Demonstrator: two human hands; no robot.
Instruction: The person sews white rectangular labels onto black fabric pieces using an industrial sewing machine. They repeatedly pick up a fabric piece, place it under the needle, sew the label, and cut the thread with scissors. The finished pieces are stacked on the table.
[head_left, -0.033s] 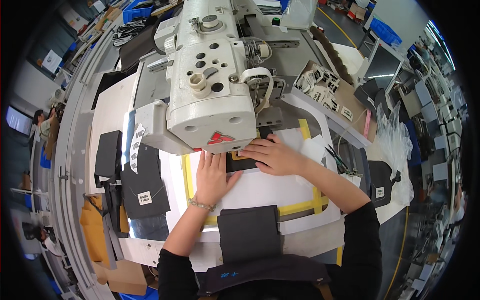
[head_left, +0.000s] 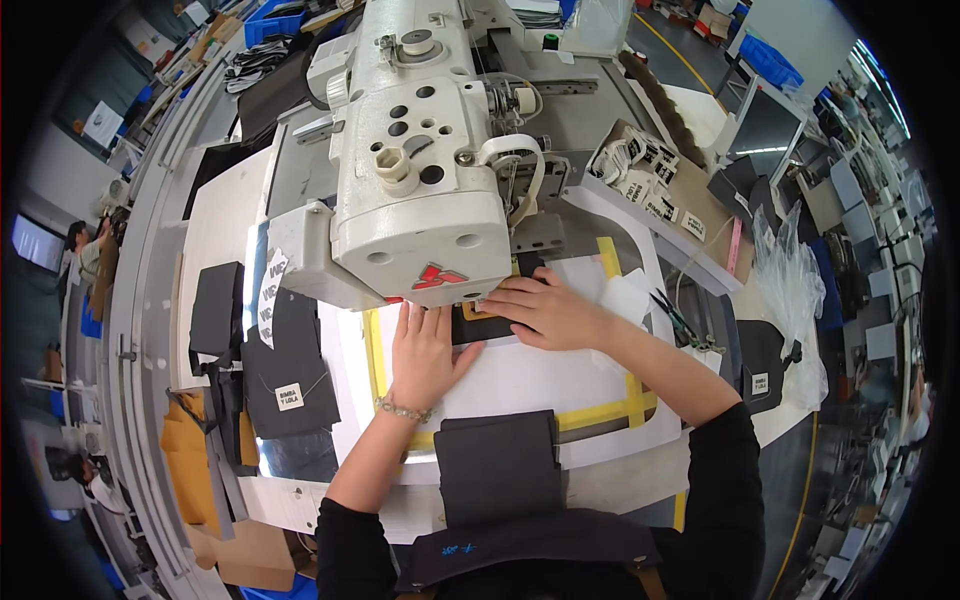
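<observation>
A white sewing machine head (head_left: 420, 215) reaches over the work and hides part of it. My left hand (head_left: 425, 360) lies flat with its fingers extended, tips close under the machine's front, thumb pointing at a dark fabric piece (head_left: 485, 330). On that piece's right side rests my right hand (head_left: 550, 312), fingers stretched out and pressing down. Between the hands, a small yellow-edged opening (head_left: 480, 312) shows near the machine; the needle is hidden. Beneath lies a white sheet (head_left: 510, 380) bordered with yellow tape. A stack of dark fabric panels (head_left: 497, 470) sits nearest my body.
Dark fabric pieces (head_left: 290, 370) with a white label lie at left, beside mustard material (head_left: 190, 450). To the right are scissors (head_left: 675, 318), a cardboard tray (head_left: 690, 200) of labels, a dark pouch-like piece (head_left: 760, 365) and clear plastic (head_left: 795, 300).
The machine head sits very slightly further left. Both hands and the dark fabric piece show no visible movement.
</observation>
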